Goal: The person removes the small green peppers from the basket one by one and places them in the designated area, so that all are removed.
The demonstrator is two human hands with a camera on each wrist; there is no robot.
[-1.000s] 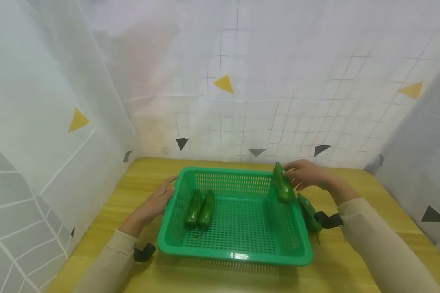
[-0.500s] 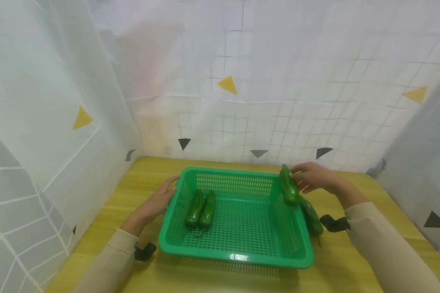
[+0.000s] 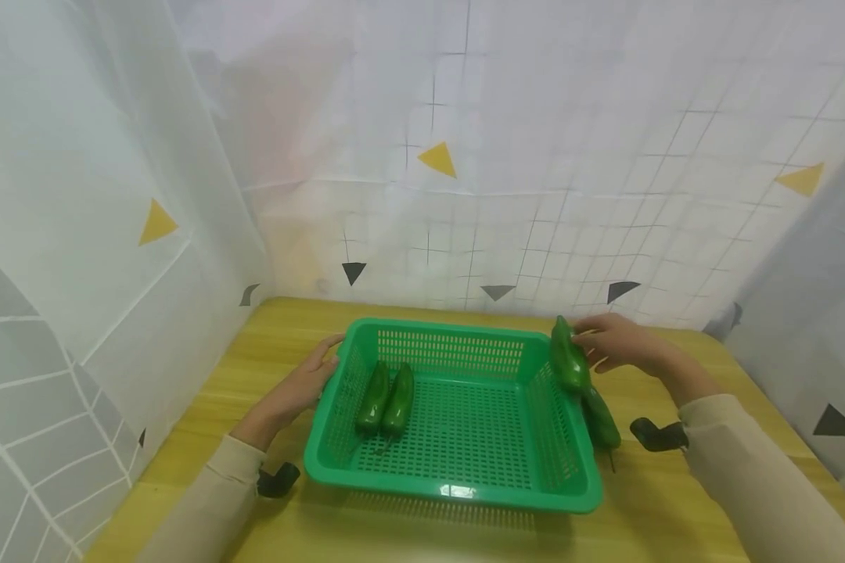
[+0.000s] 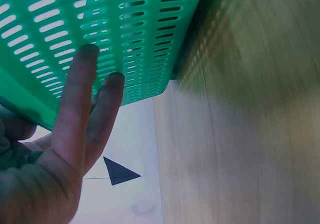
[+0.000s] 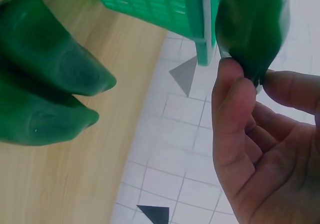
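My right hand (image 3: 621,344) pinches a glossy green pepper (image 3: 569,361) at one end, above the right rim of a green plastic basket (image 3: 521,504). In the right wrist view, the fingertips and thumb meet at the narrow end of that pepper (image 5: 255,23). Two more peppers (image 5: 60,48) lie side by side on the table there. From the head, only one pepper (image 3: 601,418) shows outside the basket, partly covered. Inside the basket, on its left, lie two peppers (image 3: 397,403). My left hand (image 3: 303,387) touches the basket's left side, its fingers extended against the slotted wall (image 4: 110,28).
A wooden table (image 3: 246,352) carries the basket. White patterned sheeting (image 3: 394,234) stands behind the table and at both sides. Each wrist bears a black device (image 3: 278,480) near the sleeve cuff.
My right hand has moved to the right with the pepper, from over the basket's inner right side to over its right rim. The left hand and the basket stay nearly in place.
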